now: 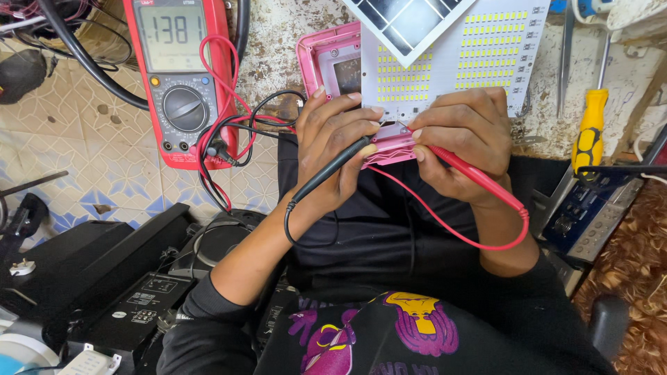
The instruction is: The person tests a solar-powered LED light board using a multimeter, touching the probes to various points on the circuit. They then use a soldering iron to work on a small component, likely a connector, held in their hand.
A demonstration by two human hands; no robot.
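My left hand [333, 149] grips a black test probe [332, 169], its tip against the lower edge of a white LED board [451, 69]. My right hand [462, 142] pinches a red test probe [472, 173], whose tip touches the same edge close beside the black one. The board rests on a pink plastic housing [321, 59]. Red and black leads run to a red multimeter [179, 76] at the upper left, its display lit with digits. A small solar panel [410, 21] overlaps the board's top.
A yellow-handled screwdriver [589, 132] lies at the right next to a blue device [590, 215]. Black electronic units [111, 278] crowd the lower left on a patterned tile floor [83, 146]. Thick black cables [83, 55] cross the upper left. The worktop surface [274, 35] is worn and flaking.
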